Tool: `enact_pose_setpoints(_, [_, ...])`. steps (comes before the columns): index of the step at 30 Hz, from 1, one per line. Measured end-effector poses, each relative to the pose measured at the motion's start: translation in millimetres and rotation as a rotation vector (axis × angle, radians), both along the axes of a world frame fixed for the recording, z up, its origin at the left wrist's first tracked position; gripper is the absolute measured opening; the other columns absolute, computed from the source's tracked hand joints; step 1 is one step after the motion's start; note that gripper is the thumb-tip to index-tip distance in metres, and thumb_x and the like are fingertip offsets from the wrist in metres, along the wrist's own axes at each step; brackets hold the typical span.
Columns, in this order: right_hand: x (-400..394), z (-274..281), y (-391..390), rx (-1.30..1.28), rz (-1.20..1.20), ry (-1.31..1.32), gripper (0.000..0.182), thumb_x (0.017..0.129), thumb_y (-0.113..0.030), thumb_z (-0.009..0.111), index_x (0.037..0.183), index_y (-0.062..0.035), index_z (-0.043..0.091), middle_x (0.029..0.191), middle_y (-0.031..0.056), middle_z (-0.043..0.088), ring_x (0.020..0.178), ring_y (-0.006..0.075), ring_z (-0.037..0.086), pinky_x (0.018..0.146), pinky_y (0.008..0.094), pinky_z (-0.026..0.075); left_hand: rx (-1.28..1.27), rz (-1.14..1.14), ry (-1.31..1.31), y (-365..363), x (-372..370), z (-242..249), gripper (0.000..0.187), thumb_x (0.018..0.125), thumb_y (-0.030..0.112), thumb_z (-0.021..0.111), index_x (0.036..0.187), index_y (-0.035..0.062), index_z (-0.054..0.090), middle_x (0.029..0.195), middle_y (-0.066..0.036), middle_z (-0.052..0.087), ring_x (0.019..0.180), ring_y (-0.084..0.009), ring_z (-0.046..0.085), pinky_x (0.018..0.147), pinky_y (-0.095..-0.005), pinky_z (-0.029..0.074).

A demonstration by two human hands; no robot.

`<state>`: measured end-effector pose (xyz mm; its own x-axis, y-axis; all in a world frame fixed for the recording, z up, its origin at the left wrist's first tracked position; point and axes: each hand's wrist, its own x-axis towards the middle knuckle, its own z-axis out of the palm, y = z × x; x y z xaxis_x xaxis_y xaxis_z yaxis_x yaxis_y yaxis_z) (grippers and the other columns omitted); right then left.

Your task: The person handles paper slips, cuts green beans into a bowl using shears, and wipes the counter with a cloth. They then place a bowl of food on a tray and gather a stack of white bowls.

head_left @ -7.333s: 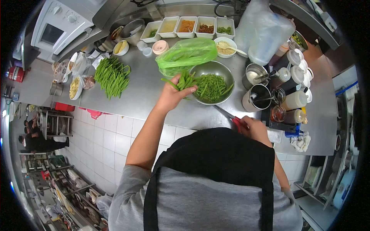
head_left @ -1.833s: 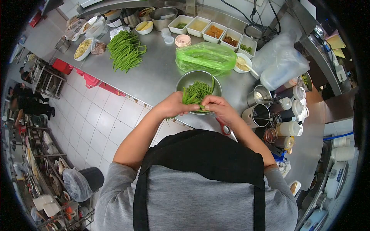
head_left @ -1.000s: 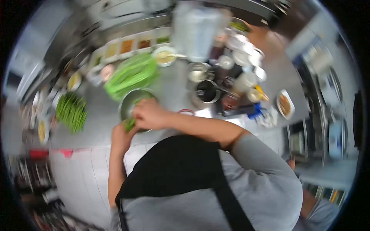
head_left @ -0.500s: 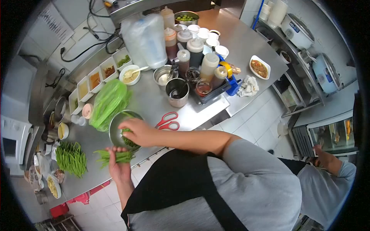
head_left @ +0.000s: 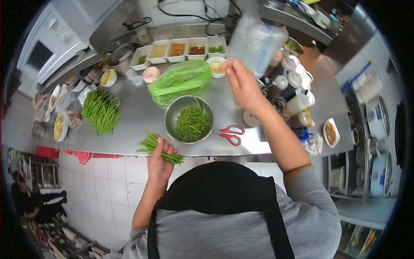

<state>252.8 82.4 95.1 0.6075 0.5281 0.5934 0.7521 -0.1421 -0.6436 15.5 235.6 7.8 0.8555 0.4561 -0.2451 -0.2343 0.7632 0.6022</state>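
A bunch of long green beans (head_left: 151,143) is clasped in my left hand (head_left: 161,154) at the front edge of the steel counter. Just right of it, a metal bowl (head_left: 168,125) holds a heap of short cut green beans (head_left: 192,123). My right hand (head_left: 242,84) is raised with its fingers curled together, overlapping a small white bowl of pale paste (head_left: 216,67); I cannot tell what the fingers hold. Red-handled scissors (head_left: 232,134) lie right of the metal bowl. Behind the bowl rests a green plastic bag (head_left: 179,82).
Another pile of long green beans (head_left: 101,111) lies on the left. White seasoning trays (head_left: 177,50) line the back. Sauce bottles (head_left: 297,104) and a clear plastic bag (head_left: 258,45) stand right. A white dish of food (head_left: 331,133) sits far right. Another person (head_left: 32,198) is lower left.
The view has turned, shifting the counter. My right hand has left the metal bowl and risen to the right, while my left hand keeps hold of its beans.
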Motion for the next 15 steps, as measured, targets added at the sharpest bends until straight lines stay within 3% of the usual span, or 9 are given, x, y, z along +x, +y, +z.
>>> enact_pose_setpoints(4, [56.9, 24.2, 80.8, -0.067, 0.138, -0.206, 0.012, 0.083, -0.013, 0.054, 0.091, -0.0055, 0.059, 0.085, 0.0110, 0.056, 0.079, 0.0226, 0.055, 0.072, 0.0320, 0.044, -0.047, 0.301, 0.035, 23.6, -32.1, -8.2, 0.012, 0.088, 0.023, 0.055, 0.087, 0.0158, 0.047, 0.065, 0.004, 0.037, 0.057, -0.0083, 0.036, 0.060, -0.0270, 0.035])
enact_pose_setpoints(7, [87.9, 17.9, 151.6, -0.135, 0.118, -0.387, 0.013, 0.072, -0.012, 0.058, 0.082, -0.0074, 0.064, 0.093, 0.0128, 0.055, 0.091, 0.0318, 0.052, 0.079, 0.0391, 0.044, -0.073, 0.497, 0.089, 28.6, -54.3, -14.4, 0.012, 0.089, 0.025, 0.055, 0.087, 0.0157, 0.047, 0.065, 0.004, 0.037, 0.057, -0.0085, 0.036, 0.060, -0.0273, 0.036])
enact_pose_setpoints(12, [140.5, -33.7, 256.4, -0.536, 0.006, -0.461, 0.016, 0.071, -0.021, 0.061, 0.084, -0.0135, 0.068, 0.098, 0.0130, 0.054, 0.099, 0.0307, 0.049, 0.083, 0.0403, 0.044, -0.120, 0.763, 0.155, 37.5, -80.5, -20.7, 0.015, 0.088, 0.025, 0.055, 0.082, 0.0145, 0.047, 0.062, 0.003, 0.041, 0.055, -0.0087, 0.039, 0.057, -0.0272, 0.036])
enact_pose_setpoints(15, [172.2, -69.8, 305.2, -0.795, -0.008, -0.507, 0.019, 0.073, -0.019, 0.060, 0.089, -0.0117, 0.068, 0.107, 0.0114, 0.054, 0.103, 0.0290, 0.049, 0.086, 0.0408, 0.043, -0.120, 0.880, 0.197, 46.0, -95.4, -27.0, 0.015, 0.088, 0.024, 0.056, 0.082, 0.0144, 0.047, 0.062, 0.003, 0.042, 0.055, -0.0087, 0.040, 0.056, -0.0261, 0.036])
